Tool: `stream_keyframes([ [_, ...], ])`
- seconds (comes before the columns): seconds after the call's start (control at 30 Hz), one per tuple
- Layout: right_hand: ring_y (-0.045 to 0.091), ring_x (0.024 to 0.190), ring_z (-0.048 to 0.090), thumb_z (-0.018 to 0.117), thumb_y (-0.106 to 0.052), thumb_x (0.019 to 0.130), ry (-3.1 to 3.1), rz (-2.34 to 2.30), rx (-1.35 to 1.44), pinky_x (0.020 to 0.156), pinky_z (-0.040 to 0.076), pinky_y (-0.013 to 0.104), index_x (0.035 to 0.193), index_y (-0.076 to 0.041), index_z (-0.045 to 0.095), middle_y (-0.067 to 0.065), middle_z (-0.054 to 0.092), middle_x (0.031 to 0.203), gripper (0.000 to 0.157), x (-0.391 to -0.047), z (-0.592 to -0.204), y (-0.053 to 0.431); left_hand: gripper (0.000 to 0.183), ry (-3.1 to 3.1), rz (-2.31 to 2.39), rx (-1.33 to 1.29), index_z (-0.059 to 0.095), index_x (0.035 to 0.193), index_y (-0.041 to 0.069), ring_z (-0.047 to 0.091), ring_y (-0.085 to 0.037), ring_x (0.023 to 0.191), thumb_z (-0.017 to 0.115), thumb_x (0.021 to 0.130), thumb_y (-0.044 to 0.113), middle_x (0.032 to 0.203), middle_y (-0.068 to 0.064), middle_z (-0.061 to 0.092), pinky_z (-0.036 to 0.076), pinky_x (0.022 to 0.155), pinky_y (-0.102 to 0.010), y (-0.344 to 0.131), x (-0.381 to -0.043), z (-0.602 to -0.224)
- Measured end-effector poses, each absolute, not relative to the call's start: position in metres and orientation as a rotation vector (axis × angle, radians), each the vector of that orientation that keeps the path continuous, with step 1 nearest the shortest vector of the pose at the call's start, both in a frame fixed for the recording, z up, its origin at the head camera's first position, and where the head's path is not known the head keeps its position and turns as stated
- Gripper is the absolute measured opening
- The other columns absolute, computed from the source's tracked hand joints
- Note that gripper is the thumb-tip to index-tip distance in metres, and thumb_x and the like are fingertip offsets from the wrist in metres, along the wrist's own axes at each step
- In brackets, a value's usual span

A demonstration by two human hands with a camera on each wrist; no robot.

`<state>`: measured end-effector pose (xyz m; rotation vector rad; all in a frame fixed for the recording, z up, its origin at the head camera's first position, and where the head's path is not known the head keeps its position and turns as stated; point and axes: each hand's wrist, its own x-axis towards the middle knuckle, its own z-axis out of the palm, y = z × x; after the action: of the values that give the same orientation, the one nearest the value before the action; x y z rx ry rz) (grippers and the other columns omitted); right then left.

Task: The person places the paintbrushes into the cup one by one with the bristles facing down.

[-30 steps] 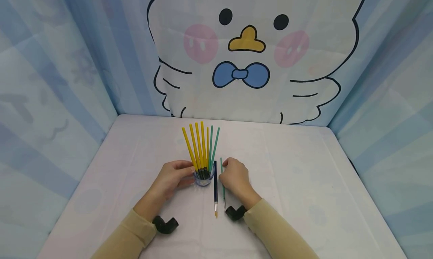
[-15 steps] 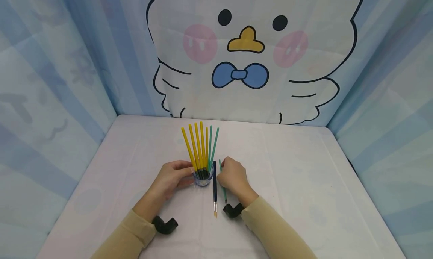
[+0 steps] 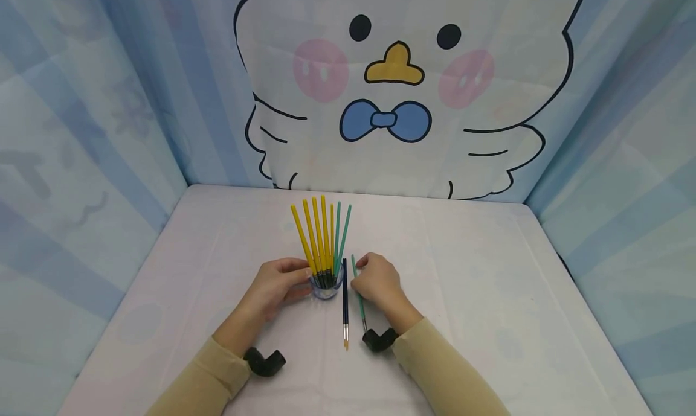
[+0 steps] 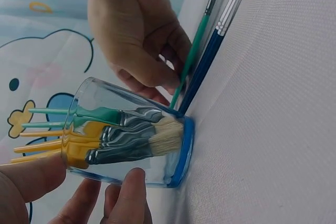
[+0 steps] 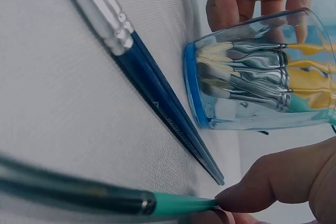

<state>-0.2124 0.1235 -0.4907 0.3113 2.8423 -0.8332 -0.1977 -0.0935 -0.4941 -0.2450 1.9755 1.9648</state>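
A clear cup [image 3: 327, 293] with a blue base [image 4: 185, 153] stands upright, holding several yellow- and green-handled paintbrushes [image 3: 321, 241], bristles down. My left hand [image 3: 278, 286] holds its left side, thumb near the rim and fingers against the wall in the left wrist view. Just right of the cup, two dark blue paintbrushes [image 3: 345, 301] lie side by side on the table, bristles towards me. Beside them my right hand [image 3: 379, 284] pinches a thin green paintbrush [image 5: 181, 204] by its handle between thumb and finger. That brush's bristle end is hidden in the head view.
A pale cloth covers the table [image 3: 467, 283]. Black curved pieces [image 3: 265, 363] sit at both wrists, the right one close to the green brush's lower end. Behind hangs a curtain [image 3: 402, 162] with a cartoon duck, and striped curtains flank both sides.
My right hand and the green paintbrush shift slightly left, then back right, and the brush leans a little more. The left hand, cup and blue paintbrushes stay put.
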Motion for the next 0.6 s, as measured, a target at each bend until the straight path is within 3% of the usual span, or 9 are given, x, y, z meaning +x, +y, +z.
stream_keyframes([
  [0.23,0.022,0.074,0.059,0.076,-0.011,0.078,2.804,-0.918,0.328,0.061,0.046,0.028,0.109,-0.010,0.070,0.006,0.065,0.083,0.031,-0.2112,-0.4896,0.1268,0.035,1.984,1.961,-0.248,0.068,0.127,0.005,0.070,-0.026,0.110,0.072,0.095,0.016,0.131,-0.018,0.066,0.065,0.089,-0.038,-0.0928,-0.1981,-0.4943],
  [0.6,0.023,0.074,0.058,0.070,-0.005,0.077,2.939,-0.844,0.211,0.060,0.046,0.029,0.111,-0.006,0.067,0.009,0.070,0.096,0.034,-0.2027,-0.4948,0.1191,0.036,1.961,1.979,-0.231,0.067,0.129,0.003,0.069,-0.026,0.111,0.071,0.095,0.016,0.131,-0.019,0.065,0.065,0.090,-0.039,-0.0945,-0.1973,-0.4936],
])
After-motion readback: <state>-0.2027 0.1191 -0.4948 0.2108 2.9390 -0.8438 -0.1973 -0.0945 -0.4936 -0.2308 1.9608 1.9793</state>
